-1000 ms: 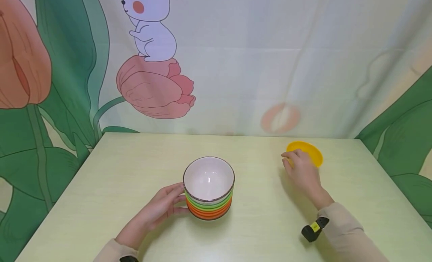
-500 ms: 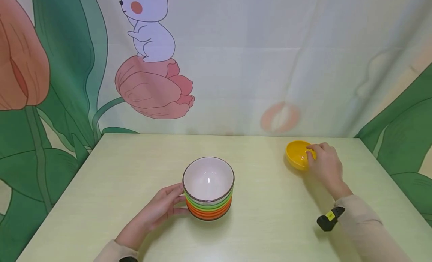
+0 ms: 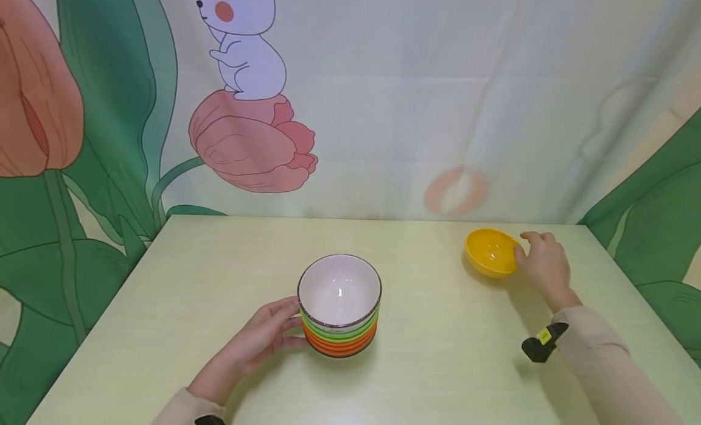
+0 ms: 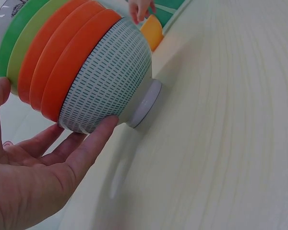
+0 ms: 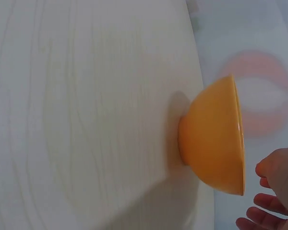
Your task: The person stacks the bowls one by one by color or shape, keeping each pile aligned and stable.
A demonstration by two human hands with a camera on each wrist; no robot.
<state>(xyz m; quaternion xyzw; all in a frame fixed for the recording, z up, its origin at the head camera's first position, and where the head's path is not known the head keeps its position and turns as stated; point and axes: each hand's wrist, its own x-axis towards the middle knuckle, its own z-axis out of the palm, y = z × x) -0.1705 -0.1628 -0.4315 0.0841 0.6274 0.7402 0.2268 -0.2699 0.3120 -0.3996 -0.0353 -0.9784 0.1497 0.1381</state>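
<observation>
A stack of bowls (image 3: pixel 339 309) stands upright on the table, beside my left hand (image 3: pixel 263 333). Its top bowl (image 3: pixel 339 291) is white inside with a dark rim; below come green and orange ones. In the left wrist view, a bottom bowl (image 4: pixel 113 79) with green dashes shows under them. My left thumb and nearly straight fingers rest against the side of the stack. At the back right sits a yellow bowl (image 3: pixel 487 254), upright, nothing visible inside. My right hand (image 3: pixel 546 268) hovers at its right rim, fingers loosely bent and holding nothing; in the right wrist view they are apart from the rim.
The pale wooden table (image 3: pixel 427 352) ends at a curtain (image 3: pixel 372 139) printed with flowers and a white animal. Between the stack and the yellow bowl lies a wide stretch of tabletop.
The right hand was in front of the yellow bowl, then at its right rim, and has moved right, off it. The bowl now stands level. Left hand and stack stay put.
</observation>
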